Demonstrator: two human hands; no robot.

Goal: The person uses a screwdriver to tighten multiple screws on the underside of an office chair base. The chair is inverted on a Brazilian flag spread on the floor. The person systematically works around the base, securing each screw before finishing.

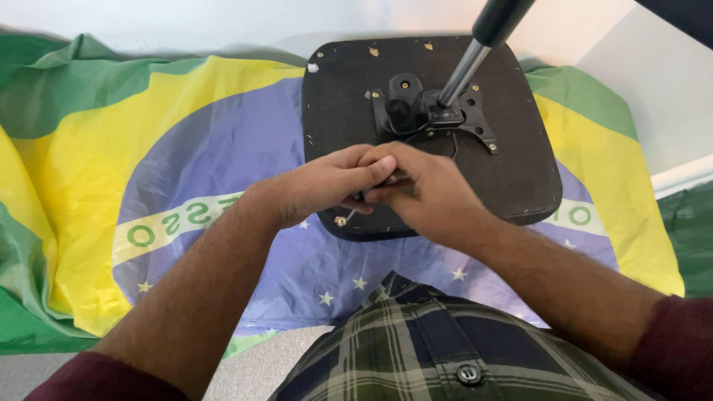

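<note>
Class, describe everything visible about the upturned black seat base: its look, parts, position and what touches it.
The black seat base lies underside up on a green, yellow and blue flag. It is a rounded square, looks fabric-covered, flecked with white. A black metal mounting plate with brass-coloured screws carries a silver-and-black cylinder rising up and right. The left hand and right hand meet over its near edge.

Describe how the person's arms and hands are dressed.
Both hands, left hand and right hand, are bare: no gloves, rings or watch show. Forearms are uncovered, with dark maroon sleeves pushed up near the elbows. A green, navy plaid shirt with a dark button shows below.
</note>
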